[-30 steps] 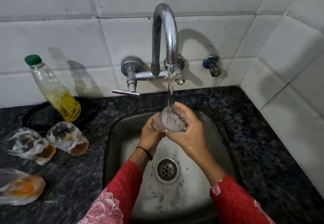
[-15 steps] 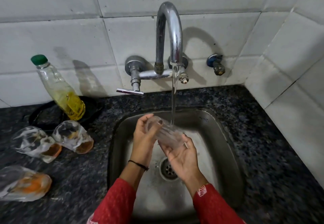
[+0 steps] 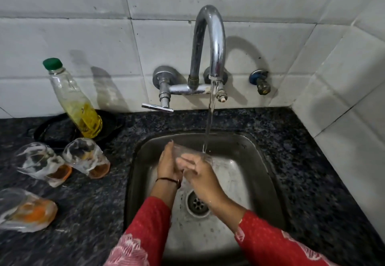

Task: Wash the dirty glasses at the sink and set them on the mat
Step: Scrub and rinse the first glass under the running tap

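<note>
- Three dirty glasses [image 3: 85, 154] lying at nine o'clock on counter [image 3: 312, 161].
- Left hand [image 3: 167, 162], fingers together, cupping clear glass [image 3: 192, 154].
- Right hand [image 3: 201, 177], fingers curled around same glass, under tap stream [image 3: 210, 117] over sink [image 3: 258, 161].

The tap [image 3: 210, 42] is polished metal, glossy with bright reflections. The sink [image 3: 235, 174] is duller steel, wet and spotted. The bench [image 3: 308, 161] is dark speckled stone with a slight sheen. Wall tiles [image 3: 83, 42] look matt white and faintly marked. The held glass [image 3: 193, 154] is clear; the dirty glasses [image 3: 85, 157] are smeared. The bottle [image 3: 73, 99] is transparent plastic, its cap [image 3: 52, 64] matt green. The sleeves [image 3: 145, 228] are printed red cloth.
</note>
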